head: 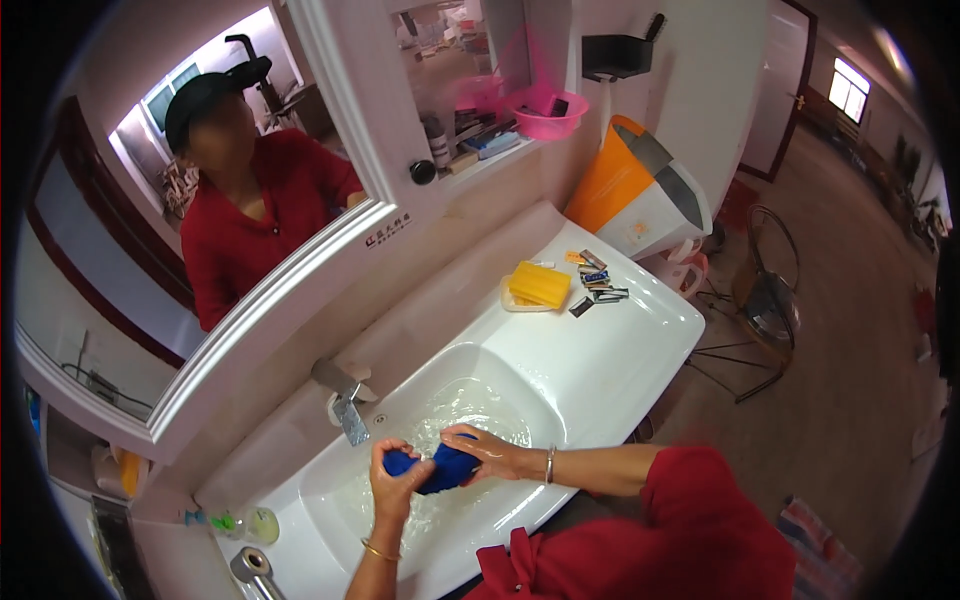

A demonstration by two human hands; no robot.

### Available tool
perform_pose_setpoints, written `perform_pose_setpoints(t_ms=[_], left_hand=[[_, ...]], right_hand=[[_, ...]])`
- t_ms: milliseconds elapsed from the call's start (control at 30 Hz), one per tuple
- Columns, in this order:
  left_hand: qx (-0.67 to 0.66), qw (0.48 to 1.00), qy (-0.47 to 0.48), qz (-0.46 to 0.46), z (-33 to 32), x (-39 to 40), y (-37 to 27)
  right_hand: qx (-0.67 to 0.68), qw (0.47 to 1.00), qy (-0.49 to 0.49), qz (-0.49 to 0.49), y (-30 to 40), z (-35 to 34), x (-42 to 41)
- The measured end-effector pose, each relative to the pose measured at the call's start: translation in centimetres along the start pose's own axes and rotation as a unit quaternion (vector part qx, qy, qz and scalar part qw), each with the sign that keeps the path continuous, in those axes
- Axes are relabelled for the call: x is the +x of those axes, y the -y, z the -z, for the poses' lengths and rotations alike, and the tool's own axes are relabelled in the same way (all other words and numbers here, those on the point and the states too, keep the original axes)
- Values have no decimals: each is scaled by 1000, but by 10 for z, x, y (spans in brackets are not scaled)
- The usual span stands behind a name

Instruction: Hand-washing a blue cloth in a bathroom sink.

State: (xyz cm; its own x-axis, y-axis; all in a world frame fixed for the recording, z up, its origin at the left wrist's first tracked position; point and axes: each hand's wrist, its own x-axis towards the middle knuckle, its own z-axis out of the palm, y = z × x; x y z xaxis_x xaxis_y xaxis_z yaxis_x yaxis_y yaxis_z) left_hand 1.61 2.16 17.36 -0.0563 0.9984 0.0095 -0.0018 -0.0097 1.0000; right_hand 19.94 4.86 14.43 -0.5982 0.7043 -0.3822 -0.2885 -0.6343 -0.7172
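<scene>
Both my hands grip a wet blue cloth (448, 466) above the water in a white washbasin (541, 405). My left hand (394, 480) is closed around the cloth's left end, with the thumb pressed on its front. The right end is held by my right hand (491, 454), which looks wet. Between the hands the cloth is bunched and folded. Rippling water (465, 405) lies below them in the bowl. A metal faucet (350, 412) stands at the basin's back edge, just behind my left hand.
Yellow soap bars (540, 283) rest in a dish on the counter, beside several small packets (596, 277). A pump bottle (259, 525) and a metal shower head (251, 564) sit at the left. Above hangs a mirror cabinet (390, 206). A wire chair (765, 307) stands to the right.
</scene>
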Motion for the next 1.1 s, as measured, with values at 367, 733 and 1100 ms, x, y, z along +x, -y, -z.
perform_pose_setpoints(t_ms=[367, 733, 1100], left_hand=[[-431, 854, -195, 215, -45, -24, -5], [-360, 827, 244, 356, 2, 4, -52], [-87, 921, 254, 281, -14, 16, -56]], right_hand=[[-395, 802, 44, 446, 27, -70, -26], [-513, 517, 303, 615, 18, -122, -28], [-643, 413, 357, 537, 12, -102, -24]])
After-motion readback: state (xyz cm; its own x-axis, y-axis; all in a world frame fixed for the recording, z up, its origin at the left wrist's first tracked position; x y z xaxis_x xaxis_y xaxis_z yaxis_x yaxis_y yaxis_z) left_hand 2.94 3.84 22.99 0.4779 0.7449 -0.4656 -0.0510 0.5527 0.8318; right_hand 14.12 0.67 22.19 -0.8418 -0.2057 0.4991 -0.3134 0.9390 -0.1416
